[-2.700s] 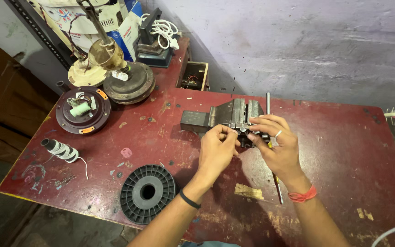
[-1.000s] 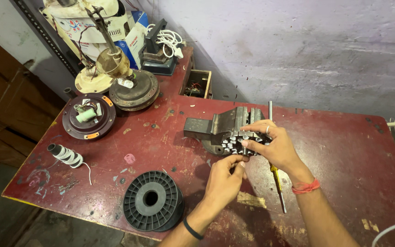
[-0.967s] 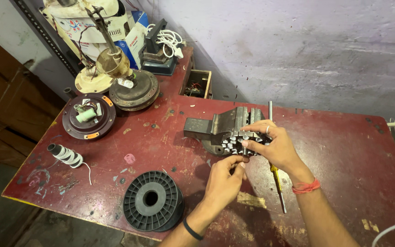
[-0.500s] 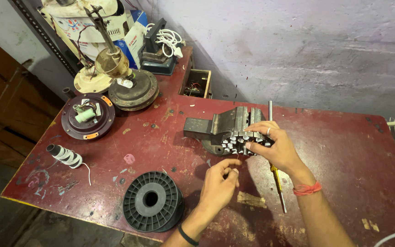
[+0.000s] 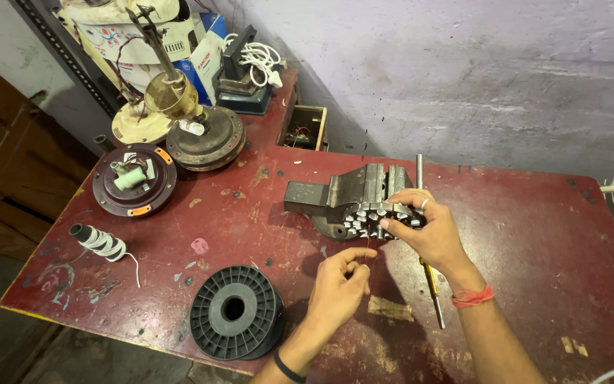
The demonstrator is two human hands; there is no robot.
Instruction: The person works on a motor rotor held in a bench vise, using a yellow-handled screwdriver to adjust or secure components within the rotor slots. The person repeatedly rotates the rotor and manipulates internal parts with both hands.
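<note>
My right hand point(image 5: 428, 231) grips the slotted stator core point(image 5: 378, 219), fingers curled over its top; the core sits in the grey vise point(image 5: 342, 199) just in front of this hand. My left hand point(image 5: 339, 288) is nearer to me, a little apart from the core, with thumb and forefinger pinched together on a thin wire that I can hardly see. A long screwdriver point(image 5: 429, 284) lies under my right wrist. An empty black spool point(image 5: 234, 321) lies just to the left of my left hand.
</note>
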